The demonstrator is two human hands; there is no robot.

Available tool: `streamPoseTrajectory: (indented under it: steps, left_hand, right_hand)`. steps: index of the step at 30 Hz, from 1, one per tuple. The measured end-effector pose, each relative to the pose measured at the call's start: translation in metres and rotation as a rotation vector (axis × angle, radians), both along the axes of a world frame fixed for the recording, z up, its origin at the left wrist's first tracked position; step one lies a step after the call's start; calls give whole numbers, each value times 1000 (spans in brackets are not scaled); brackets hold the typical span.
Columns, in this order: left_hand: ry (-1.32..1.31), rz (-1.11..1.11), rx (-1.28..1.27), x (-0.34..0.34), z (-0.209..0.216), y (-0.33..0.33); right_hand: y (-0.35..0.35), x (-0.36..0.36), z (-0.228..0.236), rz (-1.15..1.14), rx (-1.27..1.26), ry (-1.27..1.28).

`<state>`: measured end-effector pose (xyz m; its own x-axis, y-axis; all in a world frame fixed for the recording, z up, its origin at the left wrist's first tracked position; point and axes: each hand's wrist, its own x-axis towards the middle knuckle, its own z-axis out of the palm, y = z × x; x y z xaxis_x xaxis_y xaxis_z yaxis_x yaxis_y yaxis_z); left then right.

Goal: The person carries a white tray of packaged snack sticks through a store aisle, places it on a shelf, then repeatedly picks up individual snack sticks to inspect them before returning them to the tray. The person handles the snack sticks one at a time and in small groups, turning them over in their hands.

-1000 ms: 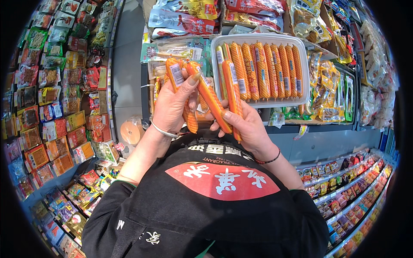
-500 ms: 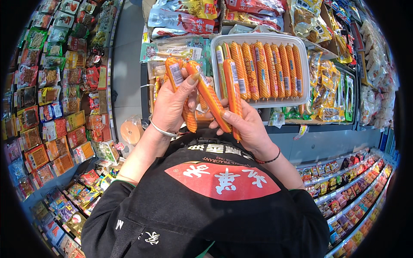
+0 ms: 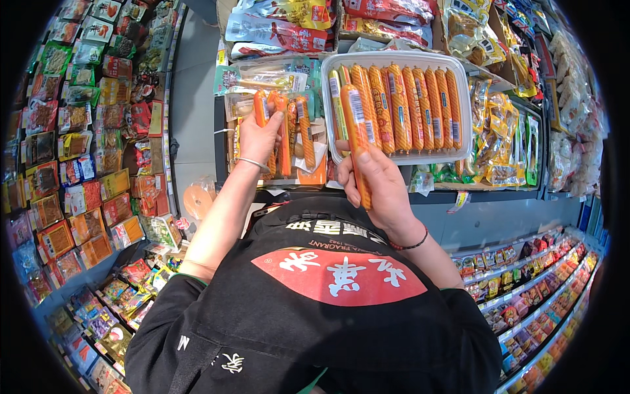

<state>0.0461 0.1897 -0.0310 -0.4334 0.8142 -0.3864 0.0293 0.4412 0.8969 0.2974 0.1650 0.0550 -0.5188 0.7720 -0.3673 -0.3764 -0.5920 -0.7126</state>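
We are standing among shop shelves (image 3: 79, 190), a clear tub (image 3: 467, 108) at upper centre. Our right hand (image 3: 378, 180) is holding one orange sausage (image 3: 355, 118) mid-frame, ideally without bending it; our left hand (image 3: 258, 143) is touching wrapped sausages (image 3: 284, 152) at upper left-centre, its closure indeterminable.

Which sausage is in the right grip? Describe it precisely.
Find the clear tub of wrapped sausages. Across its lower-left corner slants an orange sausage with a barcode label. Unlike the tub's row, it is in the right grip.
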Motion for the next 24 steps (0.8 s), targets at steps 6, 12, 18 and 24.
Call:
streamPoseTrajectory:
  steps: [6, 12, 18, 24]
  left_hand:
    - [-216, -143, 120, 21, 60, -2]
    - [-431, -311, 193, 48, 113, -9]
    - [-542, -242, 239, 39, 110, -10]
    - [-614, -218, 275, 36, 105, -12]
  right_hand:
    - [2, 0, -1, -46, -28, 138]
    - [-4, -12, -7, -61, 334, -215]
    - [-2, 0, 8, 19, 159, -190]
    - [-4, -4, 3, -16, 249, -237]
